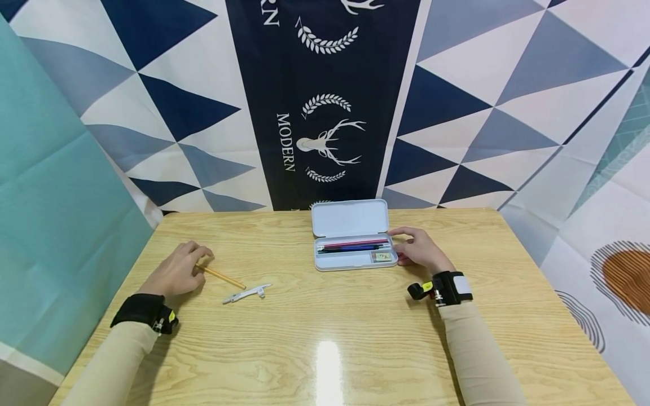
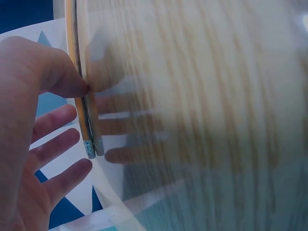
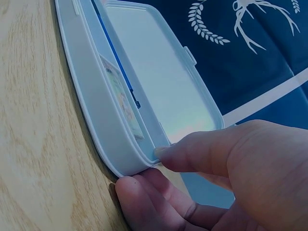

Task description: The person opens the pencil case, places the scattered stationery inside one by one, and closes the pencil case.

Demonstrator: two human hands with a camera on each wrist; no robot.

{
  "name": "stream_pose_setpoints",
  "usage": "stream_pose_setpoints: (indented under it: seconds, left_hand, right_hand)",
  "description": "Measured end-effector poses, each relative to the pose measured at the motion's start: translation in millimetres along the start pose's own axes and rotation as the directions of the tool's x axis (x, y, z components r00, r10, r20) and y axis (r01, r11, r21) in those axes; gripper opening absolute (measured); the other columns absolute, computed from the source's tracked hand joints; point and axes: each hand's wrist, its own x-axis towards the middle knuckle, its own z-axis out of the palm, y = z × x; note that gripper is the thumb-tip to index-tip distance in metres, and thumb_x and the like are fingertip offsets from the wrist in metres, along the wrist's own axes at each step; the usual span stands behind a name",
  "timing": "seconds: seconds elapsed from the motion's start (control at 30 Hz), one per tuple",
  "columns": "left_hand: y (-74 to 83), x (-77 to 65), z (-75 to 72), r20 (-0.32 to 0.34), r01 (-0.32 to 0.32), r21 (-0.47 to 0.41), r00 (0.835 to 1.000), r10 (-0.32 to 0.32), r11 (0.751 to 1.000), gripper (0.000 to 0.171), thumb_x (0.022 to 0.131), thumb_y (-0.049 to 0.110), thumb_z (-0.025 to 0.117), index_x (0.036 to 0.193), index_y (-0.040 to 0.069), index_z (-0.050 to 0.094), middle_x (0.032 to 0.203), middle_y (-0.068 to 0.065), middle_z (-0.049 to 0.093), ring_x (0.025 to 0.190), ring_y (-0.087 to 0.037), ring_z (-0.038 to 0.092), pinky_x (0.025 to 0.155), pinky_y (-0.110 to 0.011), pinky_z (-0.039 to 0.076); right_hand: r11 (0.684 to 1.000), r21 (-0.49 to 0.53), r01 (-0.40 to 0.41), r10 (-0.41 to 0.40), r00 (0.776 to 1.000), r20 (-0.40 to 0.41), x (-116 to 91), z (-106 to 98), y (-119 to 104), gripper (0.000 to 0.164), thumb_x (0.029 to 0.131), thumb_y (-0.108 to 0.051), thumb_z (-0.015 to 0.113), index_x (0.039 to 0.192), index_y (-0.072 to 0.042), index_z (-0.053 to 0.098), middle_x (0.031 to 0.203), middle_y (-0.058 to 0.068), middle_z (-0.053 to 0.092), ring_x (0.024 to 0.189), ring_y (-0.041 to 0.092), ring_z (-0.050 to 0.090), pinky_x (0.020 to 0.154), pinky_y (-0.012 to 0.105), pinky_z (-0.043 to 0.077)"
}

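At the table's left, my left hand holds a yellow pencil, thumb against its shaft. The left wrist view shows the pencil along the tabletop, its metal-banded end past the thumb and the other fingers spread beside it. A white drawing compass lies just right of the pencil. My right hand grips the right end of a white pencil case, thumb over the rim and fingers outside the wall. The lid stands open. Inside are several pens and a small eraser with a printed sleeve.
The wood-grain table reaches back to a patterned cloth hanging behind the case. A teal cloth hangs along the left edge. Black wrist straps with small cameras are on both wrists.
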Motion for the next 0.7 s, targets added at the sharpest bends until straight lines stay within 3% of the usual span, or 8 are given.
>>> stream_pose_setpoints:
  seconds: [0.4,0.7]
  left_hand:
    - [-1.0,-1.0,-1.7,0.011,-0.021,0.007,1.0,0.021,1.0,0.017,0.081,0.005,0.07,0.094,0.014,0.068,0.09,-0.007,0.059,0.078,-0.022,0.051,0.07,-0.041,0.048]
    - [0.6,-1.6,-3.8,-0.004,-0.046,0.021,0.999,0.047,0.999,0.016,0.083,0.002,0.069,0.083,0.018,0.065,0.081,-0.002,0.056,0.073,-0.019,0.049,0.067,-0.038,0.047]
  right_hand:
    - [0.999,0.025,0.036,-0.036,0.999,0.023,-1.2,-0.1,2.1,0.043,0.097,-0.012,0.059,0.14,-0.012,0.056,0.105,0.027,0.07,0.062,0.014,0.067,0.055,0.023,0.059]
    - [0.999,0.02,0.042,-0.042,0.999,0.024,-0.4,-0.9,2.5,0.042,0.098,-0.012,0.058,0.14,-0.012,0.057,0.108,0.028,0.068,0.062,0.014,0.066,0.055,0.022,0.059]
